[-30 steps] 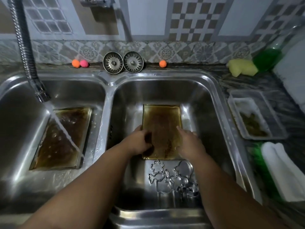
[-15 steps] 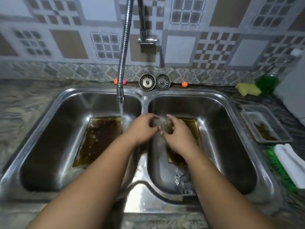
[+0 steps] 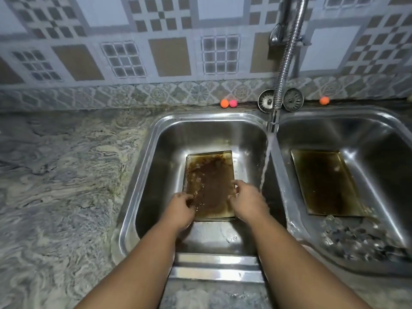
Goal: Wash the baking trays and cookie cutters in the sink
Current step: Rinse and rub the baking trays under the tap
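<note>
A greasy brown baking tray (image 3: 210, 175) lies flat in the left basin (image 3: 165, 152) of the double sink. My left hand (image 3: 179, 210) grips its near left corner, fingers curled over the rim. My right hand (image 3: 247, 200) holds the tray's right edge with curled fingers. A second dirty tray (image 3: 323, 181) lies in the right basin (image 3: 379, 139). Several metal cookie cutters (image 3: 354, 239) are piled at the near end of that basin, blurred.
Water streams from the flexible tap (image 3: 287, 63) onto the divider between the basins. Two metal strainers (image 3: 281, 100) lean on the backsplash, with small orange and pink balls (image 3: 228, 103) beside them and another orange ball (image 3: 324, 100). Marbled counter (image 3: 62, 175) spreads to the left.
My hands left the tray in the right basin, crossed the divider and took hold of the tray in the left basin. The view swung left and the tap swung right.
</note>
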